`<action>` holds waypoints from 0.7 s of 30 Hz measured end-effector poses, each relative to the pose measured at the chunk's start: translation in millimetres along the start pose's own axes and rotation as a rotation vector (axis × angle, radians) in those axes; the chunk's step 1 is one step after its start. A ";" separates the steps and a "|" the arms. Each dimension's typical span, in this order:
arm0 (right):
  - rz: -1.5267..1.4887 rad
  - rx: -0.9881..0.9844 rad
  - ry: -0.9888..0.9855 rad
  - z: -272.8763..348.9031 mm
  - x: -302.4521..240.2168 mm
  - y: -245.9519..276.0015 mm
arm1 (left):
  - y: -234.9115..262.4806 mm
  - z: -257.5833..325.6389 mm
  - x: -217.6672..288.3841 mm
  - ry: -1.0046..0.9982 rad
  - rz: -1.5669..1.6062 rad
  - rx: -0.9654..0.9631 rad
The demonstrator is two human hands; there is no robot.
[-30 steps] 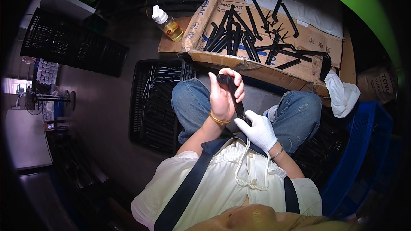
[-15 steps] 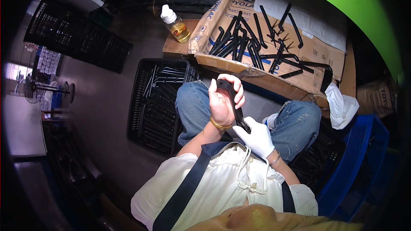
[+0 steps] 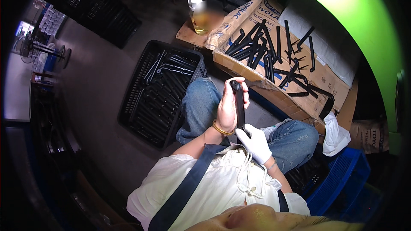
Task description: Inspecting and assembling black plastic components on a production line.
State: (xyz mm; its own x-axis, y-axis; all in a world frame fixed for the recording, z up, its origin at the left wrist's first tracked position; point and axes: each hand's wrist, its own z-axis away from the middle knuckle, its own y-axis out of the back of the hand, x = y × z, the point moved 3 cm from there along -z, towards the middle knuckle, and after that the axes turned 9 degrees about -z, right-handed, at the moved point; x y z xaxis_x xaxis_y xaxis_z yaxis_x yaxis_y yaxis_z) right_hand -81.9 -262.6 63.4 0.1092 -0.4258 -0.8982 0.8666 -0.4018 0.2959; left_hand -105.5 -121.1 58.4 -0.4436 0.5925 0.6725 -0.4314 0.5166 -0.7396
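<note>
My bare left hand (image 3: 227,112) is wrapped round the upper part of a long black plastic handle-like bar (image 3: 239,108), whose rounded top end shows between thumb and fingers. Lower down, my right hand (image 3: 256,144), in a white glove, grips the bar's bottom end, which the glove partly hides. The bar stands nearly upright in front of my chest, between my knees. Beyond it, similar black bars (image 3: 261,53) lie in a loose heap on a flattened cardboard box (image 3: 246,69).
A black crate (image 3: 128,98) of stacked black bars is on the floor at left. A bottle of yellow liquid (image 3: 199,21) stands by the cardboard. At right are a white plastic bag (image 3: 335,134) and a blue crate (image 3: 342,175). More black crates (image 3: 92,10) stand far left.
The bar has turned more upright in my two hands, its top now tilted less to the left. The whole view has shifted slightly; both hands keep their hold.
</note>
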 end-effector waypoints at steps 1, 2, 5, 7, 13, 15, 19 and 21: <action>-0.024 -0.010 0.008 -1.7 -3.6 -0.7 | 1.3 -0.6 2.4 -0.019 -0.043 0.011; -0.049 -0.020 0.016 -3.1 -7.2 -1.3 | 2.5 -1.1 4.5 -0.038 -0.087 0.021; -0.058 -0.036 0.004 -7.2 -15.3 -2.8 | 7.2 -1.7 8.1 -0.058 -0.108 0.041; -0.039 -0.041 -0.002 -10.2 -11.3 -5.6 | 10.6 -1.9 9.0 -0.078 -0.121 0.034; -0.021 -0.038 -0.014 -14.1 -7.0 -11.4 | 12.1 0.3 13.5 -0.120 -0.145 0.015; -0.015 -0.037 -0.006 -15.0 -10.7 -12.8 | 13.0 0.1 14.7 -0.120 -0.139 0.015; -0.020 -0.045 -0.023 -16.7 -14.8 -15.0 | 16.1 0.3 18.3 -0.126 -0.163 0.000; 0.008 -0.056 -0.033 -17.0 -14.0 -16.4 | 17.0 1.3 19.1 -0.124 -0.151 0.004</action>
State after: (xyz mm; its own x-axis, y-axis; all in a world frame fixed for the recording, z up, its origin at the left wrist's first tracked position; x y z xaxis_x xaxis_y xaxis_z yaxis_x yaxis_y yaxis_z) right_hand -89.4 -236.3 65.6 0.1014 -0.4558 -0.8843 0.8917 -0.3524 0.2839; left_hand -122.2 -101.8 58.7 -0.4664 0.4277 0.7743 -0.5033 0.5916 -0.6299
